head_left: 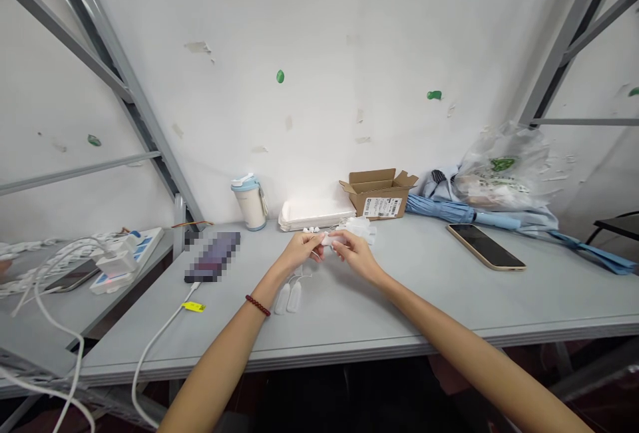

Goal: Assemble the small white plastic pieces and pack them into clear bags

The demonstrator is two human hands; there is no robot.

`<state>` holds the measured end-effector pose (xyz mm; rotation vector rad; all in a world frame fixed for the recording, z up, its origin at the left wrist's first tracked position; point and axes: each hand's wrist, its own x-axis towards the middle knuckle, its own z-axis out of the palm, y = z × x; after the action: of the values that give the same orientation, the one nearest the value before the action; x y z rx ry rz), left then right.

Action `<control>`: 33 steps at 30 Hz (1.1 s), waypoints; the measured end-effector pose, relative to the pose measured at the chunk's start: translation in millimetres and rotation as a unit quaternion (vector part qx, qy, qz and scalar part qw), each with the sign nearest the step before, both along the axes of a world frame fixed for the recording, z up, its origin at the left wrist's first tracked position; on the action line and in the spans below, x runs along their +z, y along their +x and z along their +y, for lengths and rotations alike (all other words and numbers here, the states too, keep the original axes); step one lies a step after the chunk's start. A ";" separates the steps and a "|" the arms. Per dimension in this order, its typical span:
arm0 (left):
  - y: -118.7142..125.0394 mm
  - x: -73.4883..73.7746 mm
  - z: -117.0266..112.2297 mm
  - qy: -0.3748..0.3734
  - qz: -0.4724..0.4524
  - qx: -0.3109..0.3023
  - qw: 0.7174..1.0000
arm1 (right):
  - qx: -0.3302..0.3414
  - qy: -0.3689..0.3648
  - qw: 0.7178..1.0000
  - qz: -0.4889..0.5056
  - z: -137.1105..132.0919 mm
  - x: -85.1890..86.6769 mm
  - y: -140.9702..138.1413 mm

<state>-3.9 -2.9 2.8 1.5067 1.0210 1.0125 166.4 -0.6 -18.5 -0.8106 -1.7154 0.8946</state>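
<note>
With the middle of the table [424,293] as the clock's centre, a pixelated dark device [214,257] on a white cable [160,340] lies at nine o'clock, and a cup [250,204] stands at ten. At seven o'clock two white tags [294,298] with thin cords lie side by side, held by neither hand; whether they are finished or waiting, I cannot tell. At the centre the left hand [301,250] pinches a small white piece [327,240] between thumb and fingers, and the right hand [353,252] pinches its other side, so this one looks in progress, not yet done. Just past the right hand, at one o'clock, a loose white pile [358,225] lies before an unfolded cardboard box [382,200]; it outnumbers the pair, but whether it is work left or completed does not show. At three o'clock a phone [486,247] lies untouched.
</note>
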 end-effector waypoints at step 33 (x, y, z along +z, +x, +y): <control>-42.7 -22.2 39.6 0.030 0.024 0.255 0.966 | -0.253 0.077 0.964 -0.003 24.9 0.7 20.5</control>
<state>-46.5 36.7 -19.4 1.3483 1.4679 1.3765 187.0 24.3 -17.8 -1.0784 -1.4582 0.4045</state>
